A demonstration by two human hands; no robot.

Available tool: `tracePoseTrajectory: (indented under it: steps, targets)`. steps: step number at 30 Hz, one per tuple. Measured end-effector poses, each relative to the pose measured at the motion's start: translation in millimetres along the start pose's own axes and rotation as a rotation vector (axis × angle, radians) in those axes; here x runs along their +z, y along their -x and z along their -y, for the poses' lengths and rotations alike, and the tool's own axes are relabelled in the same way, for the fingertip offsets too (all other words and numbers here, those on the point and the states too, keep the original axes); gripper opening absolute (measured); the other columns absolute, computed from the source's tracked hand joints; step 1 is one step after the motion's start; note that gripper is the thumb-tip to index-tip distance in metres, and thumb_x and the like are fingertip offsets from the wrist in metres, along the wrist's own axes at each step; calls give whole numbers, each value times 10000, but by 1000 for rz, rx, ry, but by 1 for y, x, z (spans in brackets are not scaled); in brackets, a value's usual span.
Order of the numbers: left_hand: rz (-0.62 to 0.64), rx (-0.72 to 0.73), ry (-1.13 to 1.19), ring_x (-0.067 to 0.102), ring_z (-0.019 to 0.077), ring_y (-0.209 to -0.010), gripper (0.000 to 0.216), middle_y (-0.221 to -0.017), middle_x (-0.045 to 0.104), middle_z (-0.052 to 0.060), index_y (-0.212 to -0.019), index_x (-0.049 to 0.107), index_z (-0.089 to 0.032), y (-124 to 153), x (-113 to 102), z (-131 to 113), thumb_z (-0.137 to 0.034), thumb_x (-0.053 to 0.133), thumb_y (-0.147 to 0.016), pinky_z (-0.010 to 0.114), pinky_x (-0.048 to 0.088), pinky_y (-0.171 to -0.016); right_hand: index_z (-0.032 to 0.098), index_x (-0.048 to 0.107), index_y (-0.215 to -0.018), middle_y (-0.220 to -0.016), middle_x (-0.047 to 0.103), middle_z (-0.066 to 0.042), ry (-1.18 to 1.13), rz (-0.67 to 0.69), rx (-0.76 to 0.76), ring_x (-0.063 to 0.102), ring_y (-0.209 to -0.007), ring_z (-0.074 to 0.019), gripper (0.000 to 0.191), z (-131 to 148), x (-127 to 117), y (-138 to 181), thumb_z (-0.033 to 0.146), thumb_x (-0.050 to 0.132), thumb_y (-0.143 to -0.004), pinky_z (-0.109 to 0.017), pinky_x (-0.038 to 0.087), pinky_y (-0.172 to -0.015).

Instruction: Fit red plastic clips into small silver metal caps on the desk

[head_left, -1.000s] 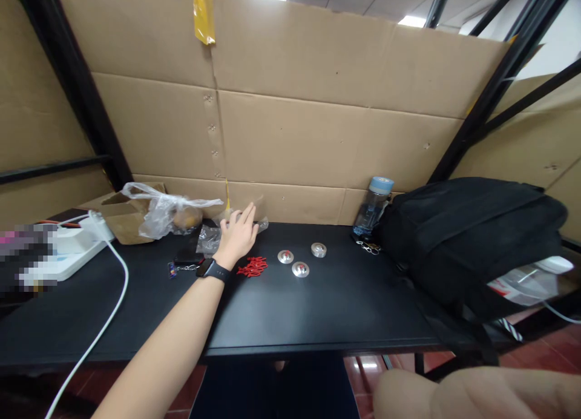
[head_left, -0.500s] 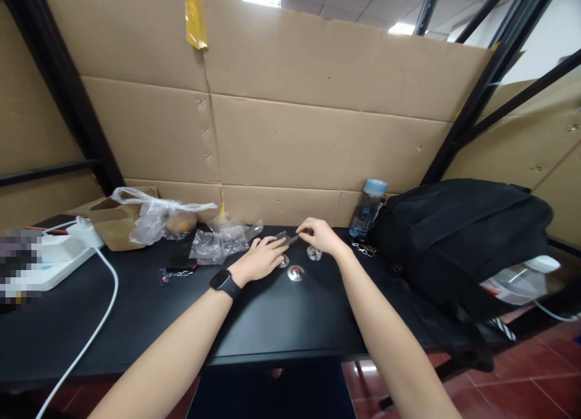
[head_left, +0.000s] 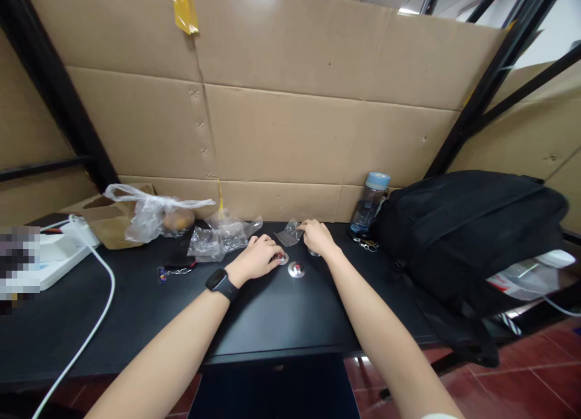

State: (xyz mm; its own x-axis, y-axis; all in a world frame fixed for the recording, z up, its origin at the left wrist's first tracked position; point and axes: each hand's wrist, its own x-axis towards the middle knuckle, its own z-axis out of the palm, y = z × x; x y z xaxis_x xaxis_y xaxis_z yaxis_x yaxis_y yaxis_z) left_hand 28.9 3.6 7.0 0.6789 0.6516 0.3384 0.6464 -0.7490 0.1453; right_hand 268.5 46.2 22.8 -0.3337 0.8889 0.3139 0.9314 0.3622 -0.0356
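My left hand, with a dark watch on its wrist, rests on the black table, its fingers loosely bent and apart. Its thumb and fingertips are at the edge of a shiny round metal piece, which they partly cover. A second shiny disc with a reddish centre lies between my hands. My right hand is closed at the fingertips on the right edge of a small clear plastic bag. Beneath that palm another shiny round piece is mostly hidden.
Crumpled clear wrappers lie left of my hands, near a keychain. Further left are a tied plastic bag, a paper bag and a power strip. At right stand a water bottle and a black backpack. Cardboard walls the back.
My left hand has drawn back left, off the small plastic bag, which now shows more fully. My right hand has moved slightly and now covers most of the disc beneath it.
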Motion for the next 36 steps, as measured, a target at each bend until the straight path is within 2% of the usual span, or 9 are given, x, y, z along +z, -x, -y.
tracePoseTrajectory:
  steps: [5, 10, 15, 20, 24, 27, 29, 32, 36]
  targets:
    - [-12, -44, -14, 550, 245, -1021, 146, -939, 716, 40, -974, 743, -287, -1, -3, -2, -301, 599, -951, 384, 304, -879, 226, 634, -1318, -1332, 576, -121, -27, -56, -13, 482, -1182, -270, 476, 1, 1, 4, 113, 466, -887, -380, 375, -950]
    - [-20, -74, -26, 566, 241, -999, 113, -890, 719, 29, -916, 735, -263, -2, -4, -6, -354, 667, -909, 385, 294, -881, 286, 569, -1388, -1332, 592, -123, -60, 120, -57, 487, -1168, -302, 453, 18, 5, 4, 280, 427, -958, -443, 342, -933]
    - [-24, -103, -61, 578, 243, -993, 150, -840, 717, 51, -842, 719, -230, -2, -1, -7, -276, 605, -927, 403, 295, -895, 279, 717, -1131, -1290, 650, -85, -98, 243, -99, 522, -1180, -288, 392, 24, 4, 5, 343, 351, -1006, -423, 300, -904]
    - [-53, -110, -51, 585, 263, -988, 172, -835, 718, 69, -821, 711, -228, -2, 1, -7, -252, 576, -925, 430, 302, -903, 211, 707, -911, -1076, 725, -64, -180, 206, -122, 611, -1043, -236, 400, 23, 5, 7, 329, 344, -1030, -367, 295, -850]
    - [-77, -118, -29, 580, 262, -966, 206, -821, 707, 67, -786, 696, -224, -2, 3, -7, -288, 570, -936, 430, 302, -899, 205, 696, -948, -1082, 712, -71, -248, 145, -139, 607, -1061, -231, 309, 18, 1, 7, 294, 408, -1012, -351, 336, -858]
    - [-73, -123, -36, 568, 254, -963, 224, -813, 699, 62, -770, 681, -219, -2, 3, -6, -232, 539, -942, 422, 294, -877, 203, 707, -1036, -1100, 688, -74, -323, 73, -191, 606, -1030, -210, 195, 11, -12, 11, 224, 573, -897, -311, 393, -853]
    - [-68, -125, -50, 557, 250, -969, 225, -827, 698, 55, -760, 664, -214, -1, 2, -6, -197, 526, -937, 418, 288, -860, 205, 723, -1063, -1010, 695, -50, -385, 145, -252, 625, -896, -180, 269, 7, -21, 17, 237, 696, -797, -263, 429, -779]
    - [-72, -128, -64, 535, 248, -1000, 219, -880, 695, 48, -756, 635, -208, 0, 2, -4, -186, 516, -939, 411, 284, -850, 222, 767, -1005, -840, 709, -1, -435, 352, -273, 621, -693, -143, 315, 7, -29, 28, 334, 799, -712, -228, 425, -635]
    - [-105, -153, -80, 512, 250, -1036, 197, -946, 678, 52, -819, 622, -209, 2, 4, 2, -194, 486, -960, 405, 291, -856, 241, 801, -890, -774, 743, 16, -446, 448, -204, 658, -653, -139, 249, 17, -34, 35, 379, 823, -684, -221, 424, -608]
